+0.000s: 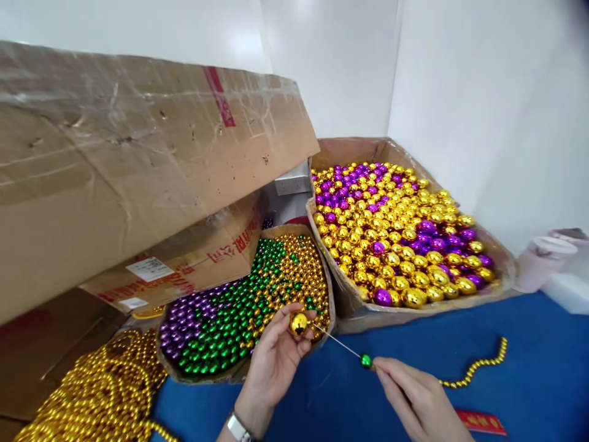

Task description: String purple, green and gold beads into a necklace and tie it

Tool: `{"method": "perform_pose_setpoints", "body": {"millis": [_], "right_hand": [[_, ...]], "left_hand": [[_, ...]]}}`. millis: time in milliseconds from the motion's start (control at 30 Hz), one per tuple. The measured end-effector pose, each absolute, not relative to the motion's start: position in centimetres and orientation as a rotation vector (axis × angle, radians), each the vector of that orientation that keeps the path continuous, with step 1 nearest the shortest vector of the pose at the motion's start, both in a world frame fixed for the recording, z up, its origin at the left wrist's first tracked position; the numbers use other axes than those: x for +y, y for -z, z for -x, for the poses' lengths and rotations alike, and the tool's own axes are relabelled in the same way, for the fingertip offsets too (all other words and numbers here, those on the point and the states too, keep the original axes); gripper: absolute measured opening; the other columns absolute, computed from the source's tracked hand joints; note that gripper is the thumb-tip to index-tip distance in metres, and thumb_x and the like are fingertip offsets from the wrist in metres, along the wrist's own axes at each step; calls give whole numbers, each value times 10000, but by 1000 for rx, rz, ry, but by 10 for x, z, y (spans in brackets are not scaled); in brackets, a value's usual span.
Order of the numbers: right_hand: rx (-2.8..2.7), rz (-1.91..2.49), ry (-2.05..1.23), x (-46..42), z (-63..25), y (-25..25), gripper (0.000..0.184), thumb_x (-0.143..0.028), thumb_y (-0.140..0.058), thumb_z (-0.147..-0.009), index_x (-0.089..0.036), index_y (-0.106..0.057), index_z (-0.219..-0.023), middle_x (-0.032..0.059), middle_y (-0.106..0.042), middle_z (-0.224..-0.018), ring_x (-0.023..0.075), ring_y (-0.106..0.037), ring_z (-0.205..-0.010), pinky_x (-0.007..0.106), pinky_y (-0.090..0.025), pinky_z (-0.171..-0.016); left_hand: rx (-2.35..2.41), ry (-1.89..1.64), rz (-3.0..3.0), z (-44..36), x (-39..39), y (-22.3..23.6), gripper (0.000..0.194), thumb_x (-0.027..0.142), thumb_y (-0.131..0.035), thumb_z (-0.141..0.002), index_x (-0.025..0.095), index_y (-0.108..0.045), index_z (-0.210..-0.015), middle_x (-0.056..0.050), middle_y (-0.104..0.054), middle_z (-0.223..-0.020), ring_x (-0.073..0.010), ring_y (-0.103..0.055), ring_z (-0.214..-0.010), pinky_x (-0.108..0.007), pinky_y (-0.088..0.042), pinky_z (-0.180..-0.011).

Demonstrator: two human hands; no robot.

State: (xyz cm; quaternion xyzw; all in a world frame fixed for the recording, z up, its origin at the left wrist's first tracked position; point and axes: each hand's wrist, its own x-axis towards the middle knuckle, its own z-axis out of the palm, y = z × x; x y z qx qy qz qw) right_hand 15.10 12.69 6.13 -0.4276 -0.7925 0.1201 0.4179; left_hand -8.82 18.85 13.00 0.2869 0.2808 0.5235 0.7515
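Between the fingers of my left hand (pixel 278 353) sits a shiny gold ball (pixel 299 323), held above the front edge of the bead box. A thin pale string (pixel 338 342) stretches from beside the ball down to a small green bead (pixel 365 361). My right hand (pixel 416 393) pinches at that green bead or the string just behind it; the fingertips hide which. Past my right hand, a gold bead strand (pixel 483 365) lies on the blue table (pixel 340 393).
A cardboard box (pixel 338 307) of gold and purple balls stands at right. The lower box (pixel 161 353) contains purple, green and gold beads. Gold bead chains (pixel 105 380) heap at left under a large cardboard flap (pixel 151 135). A red strip (pixel 481 422) and pink cup (pixel 543 264) are at right.
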Motion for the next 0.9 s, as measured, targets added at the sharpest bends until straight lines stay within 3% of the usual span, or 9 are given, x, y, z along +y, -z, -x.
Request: {"method": "perform_pose_setpoints", "body": {"millis": [467,600,700,800,900], "right_hand": [[-2080,1070,-271,129,-145,-53,199,-135,-413,-923,-221,-526,-1061,33,-651,-806,155,-667,-748,238,-534,-703],[-2065,1069,-269,130,-138,-54,194,-159,-403,-927,-204,-552,-1041,36,-658,-777,157,-670,-728,228,-533,-703],[-2032,1129,-473,128,-132,-59,200,-208,-385,-949,-214,-585,-966,20,-668,-774,132,-664,-697,179,-523,-667],[-2000,1164,-569,126,-129,-59,226,-243,-380,-958,-214,-595,-895,8,-664,-731,121,-658,-654,158,-521,-634],[-1973,1102,-424,126,-129,-53,198,-242,-399,-950,-201,-591,-920,22,-671,-748,127,-664,-645,177,-533,-678]], "left_hand": [[724,-1126,-832,97,178,-121,227,261,-466,-911,165,-602,-1065,-116,-603,-1073,-156,-582,-761,-237,-435,-603],[859,-1080,-1050,91,168,-114,311,231,-615,-831,182,-600,-1138,-107,-591,-1111,-161,-548,-824,-257,-459,-669],[880,-1089,-1060,88,162,-109,384,234,-647,-810,208,-571,-1185,-99,-596,-1097,-170,-545,-855,-275,-475,-700],[838,-1095,-967,87,160,-104,328,231,-652,-806,211,-589,-1127,-98,-592,-1110,-203,-573,-930,-334,-478,-797],[842,-1116,-929,86,159,-100,290,208,-687,-776,204,-609,-1056,-89,-601,-1081,-229,-591,-975,-364,-465,-850]]}}
